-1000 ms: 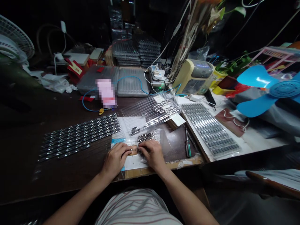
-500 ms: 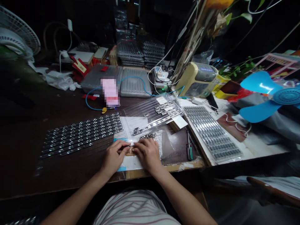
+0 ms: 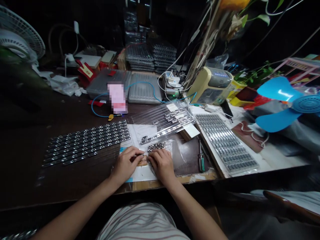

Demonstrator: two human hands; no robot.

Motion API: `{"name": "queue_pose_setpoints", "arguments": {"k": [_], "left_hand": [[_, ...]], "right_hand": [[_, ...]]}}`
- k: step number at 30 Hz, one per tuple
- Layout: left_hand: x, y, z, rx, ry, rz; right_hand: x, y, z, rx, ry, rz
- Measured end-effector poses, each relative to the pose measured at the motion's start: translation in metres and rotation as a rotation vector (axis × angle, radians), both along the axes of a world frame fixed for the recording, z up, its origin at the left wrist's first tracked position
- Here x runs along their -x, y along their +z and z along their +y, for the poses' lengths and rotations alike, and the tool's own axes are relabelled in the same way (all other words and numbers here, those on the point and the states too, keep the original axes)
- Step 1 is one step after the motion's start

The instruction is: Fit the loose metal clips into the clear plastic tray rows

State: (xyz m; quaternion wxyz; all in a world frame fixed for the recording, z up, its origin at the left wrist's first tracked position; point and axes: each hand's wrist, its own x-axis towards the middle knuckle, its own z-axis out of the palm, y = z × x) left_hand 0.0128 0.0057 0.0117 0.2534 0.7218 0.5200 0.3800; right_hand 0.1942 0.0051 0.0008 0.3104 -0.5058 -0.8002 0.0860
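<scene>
My left hand (image 3: 125,165) and my right hand (image 3: 161,164) rest close together on a white sheet (image 3: 140,173) at the table's near edge. Both have their fingers curled and pinched toward a small brownish piece (image 3: 143,162) between them; what they grip is too small to name. Just beyond my right hand lies a heap of small shiny metal parts (image 3: 157,147) on clear plastic. To the left, rows of the same metal parts (image 3: 87,141) lie lined up on the dark table. A clear plastic tray (image 3: 165,120) holding a few parts lies ahead.
A screwdriver (image 3: 200,156) lies right of my hands. A filled parts tray (image 3: 225,141) sits further right. A blue fan (image 3: 287,103) stands at the right, a white fan (image 3: 20,36) at the far left. Stacked trays (image 3: 150,56), cables and a cream device (image 3: 210,85) crowd the back.
The view shifted slightly. My hands stay together at the same spot, with small finger movements over the piece between them.
</scene>
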Motion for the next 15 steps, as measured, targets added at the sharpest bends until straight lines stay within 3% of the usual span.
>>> {"name": "queue_pose_setpoints", "arguments": {"k": [3, 7, 15], "left_hand": [[-0.005, -0.005, -0.003, -0.042, -0.092, 0.061], [-0.008, -0.011, -0.006, -0.092, -0.107, 0.115], [-0.007, -0.013, -0.005, -0.087, -0.12, 0.145]], "right_hand": [[-0.002, -0.002, 0.0, 0.03, -0.034, 0.136], [-0.003, 0.0, 0.001, 0.054, -0.036, 0.239], [-0.002, -0.001, 0.0, 0.077, -0.007, 0.259]]}}
